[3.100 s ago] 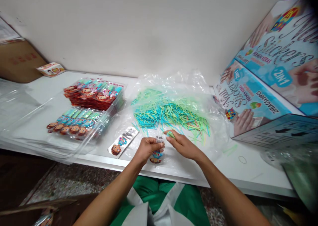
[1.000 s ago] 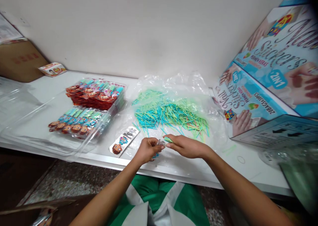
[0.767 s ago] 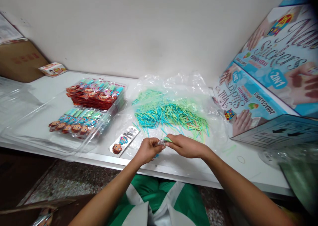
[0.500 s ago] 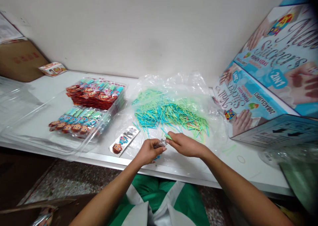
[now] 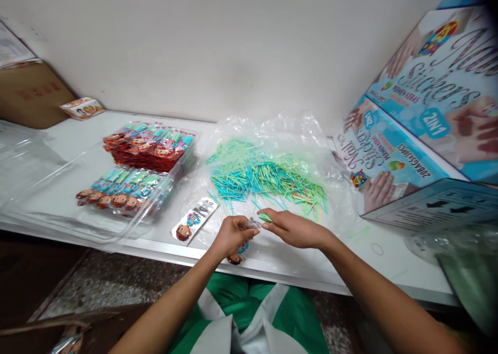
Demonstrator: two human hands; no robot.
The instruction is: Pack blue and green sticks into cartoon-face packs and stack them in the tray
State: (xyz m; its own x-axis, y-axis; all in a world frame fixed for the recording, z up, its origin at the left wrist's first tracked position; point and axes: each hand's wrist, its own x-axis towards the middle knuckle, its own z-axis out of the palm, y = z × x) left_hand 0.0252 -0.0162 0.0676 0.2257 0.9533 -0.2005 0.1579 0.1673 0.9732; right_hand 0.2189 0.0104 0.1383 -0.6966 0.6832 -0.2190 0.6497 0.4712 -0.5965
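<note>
My left hand [image 5: 234,234] pinches a small printed plastic pouch [image 5: 235,258] near the table's front edge. Its cartoon head points down, and its clear end sticks out towards the right. Close beside that end, my right hand [image 5: 293,230] grips a short bundle of green sticks [image 5: 265,217]. Whether the bundle touches the pouch, I cannot tell. Behind both hands lies a heap of thin green and blue sticks [image 5: 268,180] on a clear plastic sheet [image 5: 342,188]. Another flat pouch [image 5: 194,221] with a cartoon figure rests to the left of my left hand.
On the left, a clear plastic tray [image 5: 134,227] holds filled pouches [image 5: 124,193] in stacked rows. A brown carton [image 5: 35,94] and a small box [image 5: 82,108] stand behind it. Large blue printed boxes [image 5: 400,157] occupy the right side. A rubber band [image 5: 377,248] lies on the white table [image 5: 330,271].
The pouch's cartoon head now shows below my left hand. My right hand has shifted slightly, and the green bundle in it is more visible. The heap and tray look the same.
</note>
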